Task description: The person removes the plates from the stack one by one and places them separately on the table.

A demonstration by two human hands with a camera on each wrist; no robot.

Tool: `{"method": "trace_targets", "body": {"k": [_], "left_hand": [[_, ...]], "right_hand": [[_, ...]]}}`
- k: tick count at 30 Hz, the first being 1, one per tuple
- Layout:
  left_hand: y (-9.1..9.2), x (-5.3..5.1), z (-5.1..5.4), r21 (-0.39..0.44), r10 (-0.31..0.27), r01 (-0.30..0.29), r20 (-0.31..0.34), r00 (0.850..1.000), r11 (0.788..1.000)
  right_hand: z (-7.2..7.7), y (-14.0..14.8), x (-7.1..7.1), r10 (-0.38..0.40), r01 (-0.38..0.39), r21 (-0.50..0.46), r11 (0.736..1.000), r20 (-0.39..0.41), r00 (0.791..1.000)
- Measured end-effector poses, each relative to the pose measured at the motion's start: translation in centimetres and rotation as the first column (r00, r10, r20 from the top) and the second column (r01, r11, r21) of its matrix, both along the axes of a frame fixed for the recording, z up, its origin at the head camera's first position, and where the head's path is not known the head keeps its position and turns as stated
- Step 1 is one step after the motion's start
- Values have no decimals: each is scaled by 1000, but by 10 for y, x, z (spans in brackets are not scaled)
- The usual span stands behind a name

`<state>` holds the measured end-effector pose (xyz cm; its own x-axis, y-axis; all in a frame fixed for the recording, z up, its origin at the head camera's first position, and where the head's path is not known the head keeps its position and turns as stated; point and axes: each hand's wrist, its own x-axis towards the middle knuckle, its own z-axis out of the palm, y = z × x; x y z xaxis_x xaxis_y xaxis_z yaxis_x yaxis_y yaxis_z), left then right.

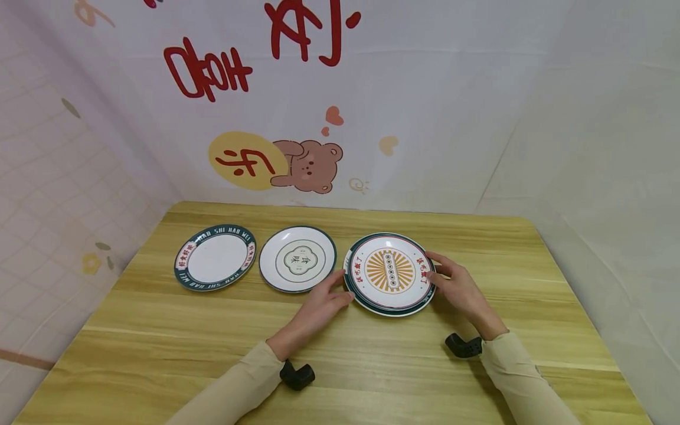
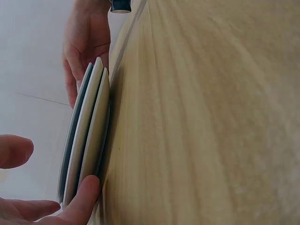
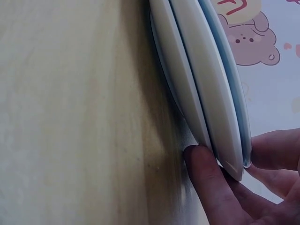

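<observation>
Three stacked plates (image 1: pixel 391 298), sunburst print on top, right end of the row, can't tell if they're fully down on the wood table (image 1: pixel 372 366). My right hand (image 1: pixel 461 290) pinches the rims, fingers parted just the stack's thickness. My left hand (image 1: pixel 317 304) grips the opposite edge, similar gap. Crest plate (image 1: pixel 273 257) and lettered-rim plate (image 1: pixel 215 258) sit off left.

Booth (image 1: pixel 611 130) of printed sheets (image 1: pixel 441 106), wooden table (image 1: pixel 382 372)
</observation>
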<state>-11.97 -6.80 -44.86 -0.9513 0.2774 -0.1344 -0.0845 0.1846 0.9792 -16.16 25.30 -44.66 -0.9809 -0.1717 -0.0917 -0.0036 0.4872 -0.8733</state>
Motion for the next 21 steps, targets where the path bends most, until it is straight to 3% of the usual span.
{"method": "trace_targets", "body": {"k": [13, 21], "left_hand": [[6, -5, -3, -19, 41, -41, 9, 999, 999], [7, -5, -3, 146, 54, -68, 97, 994, 987]], "right_hand": [[2, 1, 1, 5, -5, 2, 1000, -3, 1000], [0, 2, 1, 4, -4, 9, 1000, -2, 1000]]}}
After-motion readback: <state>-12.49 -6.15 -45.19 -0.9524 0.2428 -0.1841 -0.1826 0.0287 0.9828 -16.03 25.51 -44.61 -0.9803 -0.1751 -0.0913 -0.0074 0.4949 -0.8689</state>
